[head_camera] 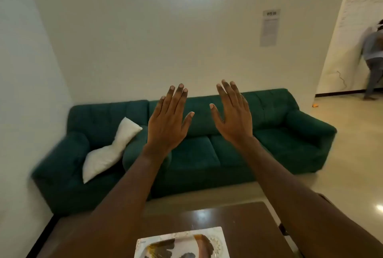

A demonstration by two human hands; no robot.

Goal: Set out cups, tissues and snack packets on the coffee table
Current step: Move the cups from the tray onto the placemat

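Observation:
Both my arms stretch forward above the brown wooden coffee table point(244, 222). My left hand point(167, 121) and my right hand point(234, 116) are raised side by side in front of the sofa, backs toward me, fingers spread, holding nothing. At the table's near edge lies a white patterned tray point(215, 237) with dark brown and yellowish items on it, cut off by the bottom of the view; I cannot tell what they are. No cups or tissues are in sight.
A dark green sofa point(279, 139) stands against the white wall beyond the table, with a white cushion point(109, 152) on its left seat. A strip of light floor separates table and sofa. At the far right a person point(373, 54) stands in an open passage.

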